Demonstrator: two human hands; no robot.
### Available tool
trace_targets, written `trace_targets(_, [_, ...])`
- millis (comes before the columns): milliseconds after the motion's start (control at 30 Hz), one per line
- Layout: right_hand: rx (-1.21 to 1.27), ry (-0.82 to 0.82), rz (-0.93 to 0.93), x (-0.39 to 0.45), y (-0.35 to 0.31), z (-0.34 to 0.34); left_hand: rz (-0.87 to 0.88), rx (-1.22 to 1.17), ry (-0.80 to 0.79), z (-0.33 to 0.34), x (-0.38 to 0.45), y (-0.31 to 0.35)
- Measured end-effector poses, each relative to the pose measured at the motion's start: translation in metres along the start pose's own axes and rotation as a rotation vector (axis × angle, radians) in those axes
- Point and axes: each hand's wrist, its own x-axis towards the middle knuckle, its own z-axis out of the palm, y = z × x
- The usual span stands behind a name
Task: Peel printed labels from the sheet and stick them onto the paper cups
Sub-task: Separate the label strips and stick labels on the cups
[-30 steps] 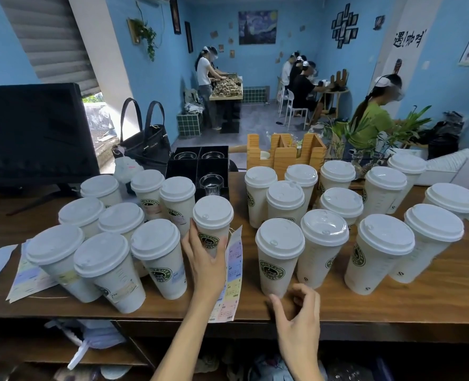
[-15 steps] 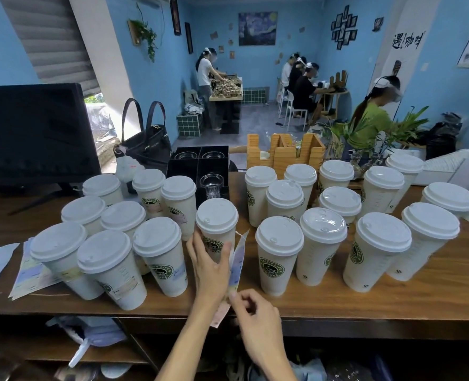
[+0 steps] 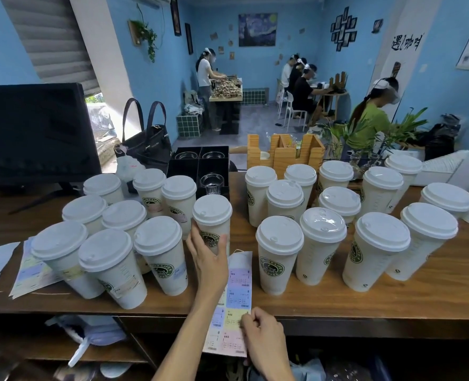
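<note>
Two hands, one job each: my left hand [image 3: 210, 257] wraps the lidded cup [image 3: 212, 222] straight ahead, while my right hand [image 3: 261, 335] pinches a label on the sheet [image 3: 234, 301], whose long axis runs from counter edge up toward that cup, nearer my right.

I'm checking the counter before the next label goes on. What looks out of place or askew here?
Nothing is spilled or tipped. The label sheet hangs over the counter's front edge, pinched by the right hand, while the left hand grips a cup.
</note>
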Motion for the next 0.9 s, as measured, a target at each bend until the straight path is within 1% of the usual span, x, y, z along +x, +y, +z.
trace_targets(267, [0.037, -0.022, -0.009, 0.0, 0.004, -0.011, -0.04, 0.029, -0.003, 0.0, 0.005, -0.001])
trace_targets(700, [0.055, -0.03, -0.072, -0.005, -0.007, -0.016, -0.085, 0.049, -0.038, -0.01, -0.022, 0.011])
trace_targets(900, [0.043, -0.029, -0.121, -0.017, -0.01, -0.024, -0.045, 0.071, -0.079, -0.018, -0.05, 0.017])
